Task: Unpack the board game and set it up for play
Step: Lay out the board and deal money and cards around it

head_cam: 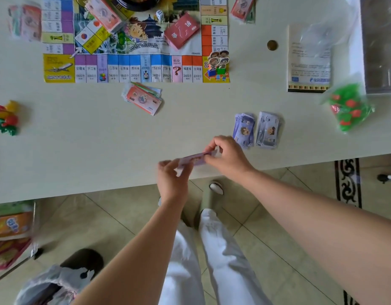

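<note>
Beige floor tiles (pixel 102 216), a black-patterned rug (pixel 347 183) at right, an orange packet (pixel 12 226) at left.

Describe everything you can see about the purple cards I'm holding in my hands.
The purple cards form a thin bundle, seen almost edge-on and blurred, with a small cartoon face printed on top. They look like thin paper or card. The left hand pinches the left end and the right hand pinches the right end, holding the bundle over the table near its front edge. Two similar purple piles lie on the table just to the right, apart from it.
</note>
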